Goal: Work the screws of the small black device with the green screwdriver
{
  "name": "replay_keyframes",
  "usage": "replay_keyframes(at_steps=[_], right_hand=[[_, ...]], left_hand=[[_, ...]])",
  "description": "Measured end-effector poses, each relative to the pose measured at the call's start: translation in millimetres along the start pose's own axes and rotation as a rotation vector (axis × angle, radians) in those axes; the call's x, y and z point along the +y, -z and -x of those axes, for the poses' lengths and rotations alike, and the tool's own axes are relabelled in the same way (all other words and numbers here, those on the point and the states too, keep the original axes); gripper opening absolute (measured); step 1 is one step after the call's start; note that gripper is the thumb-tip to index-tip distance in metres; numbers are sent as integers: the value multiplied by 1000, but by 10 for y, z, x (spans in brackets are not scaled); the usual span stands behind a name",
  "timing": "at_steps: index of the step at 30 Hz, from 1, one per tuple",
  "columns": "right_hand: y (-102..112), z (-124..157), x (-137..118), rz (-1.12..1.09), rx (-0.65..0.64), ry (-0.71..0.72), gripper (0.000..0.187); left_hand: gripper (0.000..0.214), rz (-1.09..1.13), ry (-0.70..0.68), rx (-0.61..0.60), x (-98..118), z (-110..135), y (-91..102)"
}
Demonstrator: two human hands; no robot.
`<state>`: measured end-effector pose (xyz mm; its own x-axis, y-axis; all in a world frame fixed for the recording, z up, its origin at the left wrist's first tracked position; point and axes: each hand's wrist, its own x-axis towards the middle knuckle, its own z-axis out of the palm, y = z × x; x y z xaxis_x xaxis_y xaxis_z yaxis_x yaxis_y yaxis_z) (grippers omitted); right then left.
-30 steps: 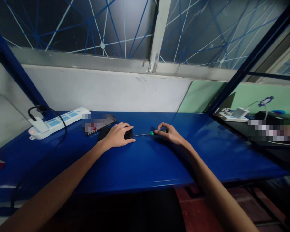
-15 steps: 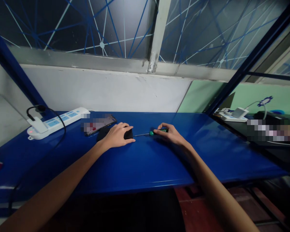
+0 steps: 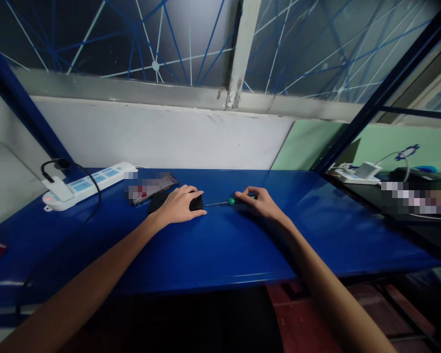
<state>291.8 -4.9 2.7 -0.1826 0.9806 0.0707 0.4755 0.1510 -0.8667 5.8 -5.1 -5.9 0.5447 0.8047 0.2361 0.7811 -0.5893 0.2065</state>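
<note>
While in right hand point(image 3: 260, 202), 1 screwdriver point(image 3: 231, 201)

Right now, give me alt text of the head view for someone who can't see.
The right hand holds a green screwdriver, its tip at the end of a black object the left hand holds on a blue table. A phone and white power strip lie behind, to the left.

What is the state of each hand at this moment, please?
Left hand: closed on the black object, gripping it from above.
Right hand: closed, holding the green-handled screwdriver.
</note>
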Motion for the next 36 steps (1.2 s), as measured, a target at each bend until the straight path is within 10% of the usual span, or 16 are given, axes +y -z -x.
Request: replay_keyframes(at_steps=[36], right_hand=[[-12,92,-113,-234,-87,33,37]], left_hand=[[67,-29,-7,-12,3,-4,10]])
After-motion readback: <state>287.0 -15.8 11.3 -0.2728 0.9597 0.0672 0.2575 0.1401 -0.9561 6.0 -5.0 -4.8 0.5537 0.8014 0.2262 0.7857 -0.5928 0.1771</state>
